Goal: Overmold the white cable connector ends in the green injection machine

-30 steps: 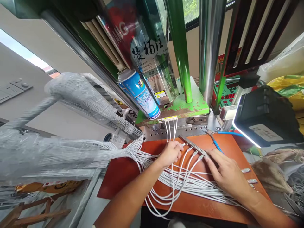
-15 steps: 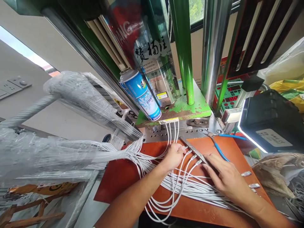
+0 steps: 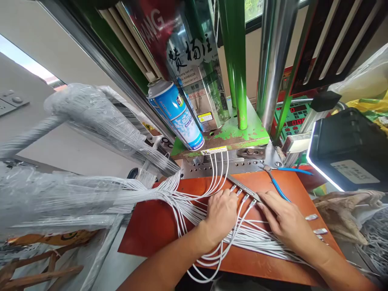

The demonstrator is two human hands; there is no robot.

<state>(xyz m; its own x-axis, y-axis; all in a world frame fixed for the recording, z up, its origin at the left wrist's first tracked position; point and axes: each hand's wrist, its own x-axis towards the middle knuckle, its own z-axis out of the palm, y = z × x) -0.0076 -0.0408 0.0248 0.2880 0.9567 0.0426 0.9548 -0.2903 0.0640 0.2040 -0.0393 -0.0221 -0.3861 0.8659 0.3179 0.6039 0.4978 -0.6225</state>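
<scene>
My right hand (image 3: 281,214) grips the right end of a narrow metal bar (image 3: 242,186), thumb below and fingers over it. Several white cables end in clear plugs (image 3: 245,198), lined up along the bar's near edge. Closed over the leftmost of these cables, just below their plugs, is my left hand (image 3: 222,212); its fingertips are partly hidden. Loose white cables (image 3: 218,264) loop down beneath it. A thick bundle of white cables (image 3: 169,196) comes in from the left and runs under both hands across the orange-brown board (image 3: 145,238).
Behind the board stands a green press (image 3: 236,135) with several white cables leading out of its metal mould (image 3: 197,167). A blue spray can (image 3: 178,115) leans on its plate. Blue-handled cutters (image 3: 279,184) lie at the board's back right, near a lit lamp (image 3: 348,153).
My left hand has moved down and spread over the leftmost cables, its fingers shifting from the first plug. The right hand stays on the bar. The view has shifted slightly.
</scene>
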